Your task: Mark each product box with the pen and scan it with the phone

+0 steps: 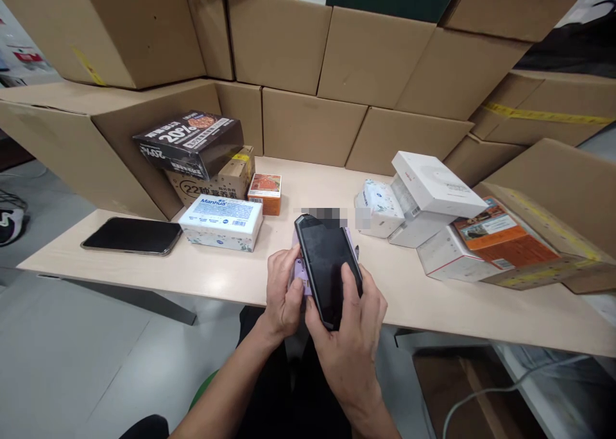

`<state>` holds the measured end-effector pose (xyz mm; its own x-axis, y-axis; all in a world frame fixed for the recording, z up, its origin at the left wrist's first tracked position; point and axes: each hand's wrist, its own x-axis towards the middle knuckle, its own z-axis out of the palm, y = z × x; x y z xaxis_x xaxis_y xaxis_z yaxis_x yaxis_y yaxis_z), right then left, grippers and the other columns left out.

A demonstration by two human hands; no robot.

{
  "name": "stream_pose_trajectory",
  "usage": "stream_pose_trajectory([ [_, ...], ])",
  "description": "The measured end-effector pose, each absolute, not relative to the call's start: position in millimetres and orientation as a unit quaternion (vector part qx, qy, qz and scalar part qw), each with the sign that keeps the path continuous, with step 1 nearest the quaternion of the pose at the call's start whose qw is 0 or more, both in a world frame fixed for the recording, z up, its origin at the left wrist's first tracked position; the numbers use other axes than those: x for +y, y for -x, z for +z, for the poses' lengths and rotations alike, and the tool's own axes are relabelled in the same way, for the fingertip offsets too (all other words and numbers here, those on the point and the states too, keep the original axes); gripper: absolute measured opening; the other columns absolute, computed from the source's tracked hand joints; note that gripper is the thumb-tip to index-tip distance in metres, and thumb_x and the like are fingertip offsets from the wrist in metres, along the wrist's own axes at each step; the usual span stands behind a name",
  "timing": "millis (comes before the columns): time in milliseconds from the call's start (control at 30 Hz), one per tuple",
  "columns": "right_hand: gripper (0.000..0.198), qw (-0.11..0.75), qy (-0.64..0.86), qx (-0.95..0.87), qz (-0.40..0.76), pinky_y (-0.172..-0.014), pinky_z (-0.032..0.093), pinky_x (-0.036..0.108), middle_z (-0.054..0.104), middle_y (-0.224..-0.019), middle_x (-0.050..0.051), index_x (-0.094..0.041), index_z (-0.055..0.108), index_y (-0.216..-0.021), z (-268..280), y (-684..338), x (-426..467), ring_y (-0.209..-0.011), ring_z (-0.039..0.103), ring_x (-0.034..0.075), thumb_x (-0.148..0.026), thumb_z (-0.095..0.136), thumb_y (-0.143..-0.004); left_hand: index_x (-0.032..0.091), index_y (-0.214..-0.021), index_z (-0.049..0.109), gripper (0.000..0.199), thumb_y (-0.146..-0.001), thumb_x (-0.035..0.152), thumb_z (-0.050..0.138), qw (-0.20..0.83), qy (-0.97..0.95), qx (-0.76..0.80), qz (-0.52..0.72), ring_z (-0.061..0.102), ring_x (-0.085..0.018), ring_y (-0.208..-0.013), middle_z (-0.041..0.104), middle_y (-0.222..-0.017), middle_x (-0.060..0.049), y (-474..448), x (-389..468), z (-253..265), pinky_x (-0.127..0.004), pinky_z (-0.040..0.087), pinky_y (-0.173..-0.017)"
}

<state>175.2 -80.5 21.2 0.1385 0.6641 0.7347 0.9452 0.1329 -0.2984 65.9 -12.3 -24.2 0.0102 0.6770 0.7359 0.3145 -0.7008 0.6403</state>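
Just over the table's front edge, my right hand (353, 336) holds a black handheld device (327, 259) with a dark screen, like a rugged phone. Its thumb is on the lower left side and its fingers reach over the lower right of the screen. My left hand (283, 291) is closed on a purple package (300, 277) behind the device. Most of the package is hidden, so its kind does not show. A little of it also peeks out to the right of the device.
A black phone (132, 235) lies on the table (226, 278) at left. Beside it are a tissue pack (221, 224), a small orange box (265, 194) and a dark box (190, 142) on a brown carton. White boxes (436, 182) are stacked at right. Large cartons (312, 128) wall the back.
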Motion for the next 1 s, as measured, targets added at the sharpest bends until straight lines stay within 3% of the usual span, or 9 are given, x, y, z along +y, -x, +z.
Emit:
stream_pose_trajectory([
  [267, 0.068, 0.404, 0.632, -0.639, -0.171, -0.097, 0.049, 0.057, 0.048, -0.136, 0.024, -0.011, 0.042, -0.142, 20.7, -176.2, -81.2, -0.123, 0.050, 0.036, -0.039, 0.067, -0.085, 0.024, -0.149, 0.039, 0.051, -0.101, 0.040, 0.034, 0.151, -0.693, 0.356, 0.609, 0.051, -0.026, -0.115, 0.057, -0.128, -0.012, -66.3, -11.1, -25.6, -0.046, 0.044, -0.098],
  [1000, 0.072, 0.436, 0.624, -0.630, -0.157, -0.093, 0.050, 0.057, 0.049, -0.136, 0.023, -0.016, 0.036, -0.147, 21.7, -174.3, -79.5, -0.122, 0.050, 0.036, -0.041, 0.065, -0.087, 0.022, -0.150, 0.038, 0.051, -0.102, 0.039, 0.033, 0.147, -0.697, 0.353, 0.606, 0.050, -0.026, -0.117, 0.055, -0.132, -0.013, -65.9, -12.2, -24.8, -0.045, 0.043, -0.100],
])
